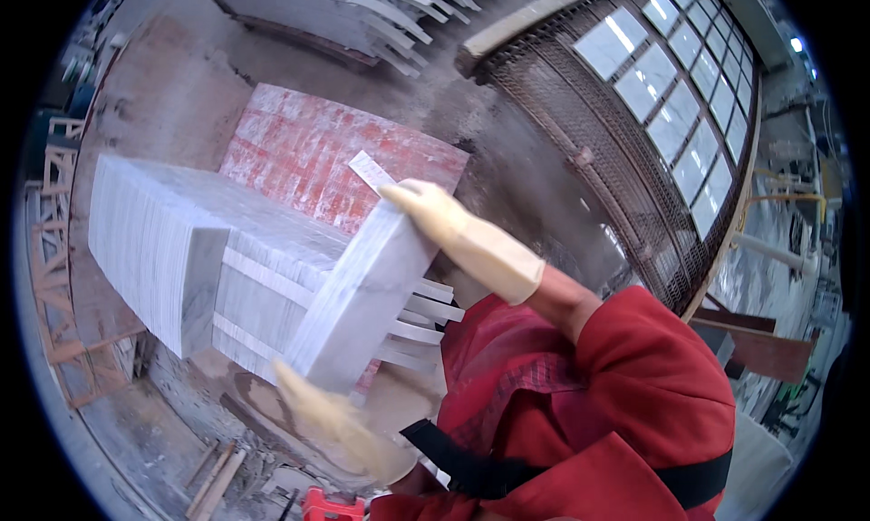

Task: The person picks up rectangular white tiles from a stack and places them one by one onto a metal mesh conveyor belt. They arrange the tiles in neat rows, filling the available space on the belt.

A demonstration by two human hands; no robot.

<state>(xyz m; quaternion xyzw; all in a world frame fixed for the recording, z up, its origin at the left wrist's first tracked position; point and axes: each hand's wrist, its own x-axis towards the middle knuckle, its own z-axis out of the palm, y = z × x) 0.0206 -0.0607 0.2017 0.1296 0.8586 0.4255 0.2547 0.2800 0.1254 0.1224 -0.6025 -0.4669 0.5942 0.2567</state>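
Slabs (pixel 195 236) leftward — gap by conveyor (pixel 548 104)

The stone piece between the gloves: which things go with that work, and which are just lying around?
Seem part of the work:
- grey-white stone piece
- right hand, gloved, gripping its upper end
- left hand, gloved and blurred, by its lower end
- stacked slabs beside it

Seem just lying about:
- wooden pieces on the floor
- red plastic thing, partly cut off

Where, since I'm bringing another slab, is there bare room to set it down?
Bare room shows on the red, white-dusted board, between the slab stack and the floor beyond. Crowded: by the right hand, where a pale strip juts, and at lower left, among wood scraps.
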